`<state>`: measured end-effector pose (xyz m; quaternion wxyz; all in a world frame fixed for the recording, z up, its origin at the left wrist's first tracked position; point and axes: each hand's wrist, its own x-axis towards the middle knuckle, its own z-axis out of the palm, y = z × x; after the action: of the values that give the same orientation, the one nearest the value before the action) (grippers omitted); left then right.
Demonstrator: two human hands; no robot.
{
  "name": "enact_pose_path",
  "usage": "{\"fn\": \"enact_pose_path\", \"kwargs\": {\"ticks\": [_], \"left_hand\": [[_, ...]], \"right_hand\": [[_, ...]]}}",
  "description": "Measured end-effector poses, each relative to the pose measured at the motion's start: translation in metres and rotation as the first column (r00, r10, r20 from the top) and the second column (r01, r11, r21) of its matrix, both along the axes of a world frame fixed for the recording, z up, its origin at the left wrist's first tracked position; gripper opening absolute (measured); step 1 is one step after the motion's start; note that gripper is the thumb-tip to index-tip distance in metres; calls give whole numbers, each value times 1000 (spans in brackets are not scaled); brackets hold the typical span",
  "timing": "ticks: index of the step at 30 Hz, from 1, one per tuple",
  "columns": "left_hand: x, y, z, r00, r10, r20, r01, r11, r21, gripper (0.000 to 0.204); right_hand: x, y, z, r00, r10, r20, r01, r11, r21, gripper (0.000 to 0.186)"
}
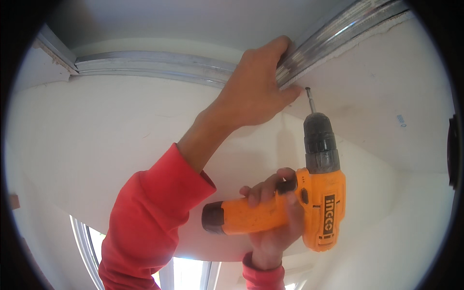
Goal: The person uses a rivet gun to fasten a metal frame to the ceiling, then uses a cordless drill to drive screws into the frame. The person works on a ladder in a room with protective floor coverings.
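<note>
The left hand (256, 87) lies on the metal track (333, 34); the drill (309, 193) is at five o'clock from it, in the right hand (273, 217).

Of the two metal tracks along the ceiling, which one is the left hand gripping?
The right-side metal track, running toward the upper right corner. The left hand clamps its lower end; the other track runs left, untouched.

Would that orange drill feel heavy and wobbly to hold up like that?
Probably top-heavy: the orange and black cordless drill has a bulky body above its grip. The right hand wraps the handle fully, so it likely feels steady. Its hard plastic shell looks stiff, not floppy.
</note>
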<state>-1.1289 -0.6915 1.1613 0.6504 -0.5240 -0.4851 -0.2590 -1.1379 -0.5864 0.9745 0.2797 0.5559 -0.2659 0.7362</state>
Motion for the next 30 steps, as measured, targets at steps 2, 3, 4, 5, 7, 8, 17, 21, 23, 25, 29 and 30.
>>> {"fn": "enact_pose_path", "kwargs": {"ticks": [2,3,4,5,7,8,17,21,23,25,29,30], "left_hand": [[2,0,3,998,54,26,-54,998,15,45],[3,0,5,999,34,-5,-34,999,7,45],[4,1,7,1000,22,-8,-22,1000,-3,45],[5,1,10,998,-4,-60,1,999,-40,46],[7,2,14,999,16,-29,-17,1000,-23,48],[8,2,16,999,37,-23,-38,999,-31,49],[21,16,15,972,158,173,-148,987,-66,44],[27,20,15,962,206,177,-199,978,-57,39],[30,19,17,934,274,229,-263,962,-79,36],[32,19,18,912,249,326,-226,968,-107,33],[32,20,18,917,208,340,-180,977,-110,35],[31,20,17,921,196,337,-170,980,-105,36]], "right_hand": [[-2,-8,2,998,-38,55,40,999,-33,35],[-3,-9,6,998,-52,27,53,998,-34,34],[-4,-9,8,997,-76,4,76,997,-28,33],[-5,-10,10,996,-88,-12,87,995,-49,32],[-7,-10,11,999,-9,-47,8,1000,-29,31],[-8,-9,11,997,33,-63,-35,999,-35,30],[5,4,7,996,80,26,-77,991,-110,23],[7,2,9,996,93,7,-91,984,-153,22],[5,2,8,996,94,4,-92,983,-161,22],[2,2,7,996,92,3,-90,983,-158,22],[-1,1,6,996,93,-7,-93,981,-170,24],[-1,1,6,995,102,-1,-101,979,-177,25]]}}
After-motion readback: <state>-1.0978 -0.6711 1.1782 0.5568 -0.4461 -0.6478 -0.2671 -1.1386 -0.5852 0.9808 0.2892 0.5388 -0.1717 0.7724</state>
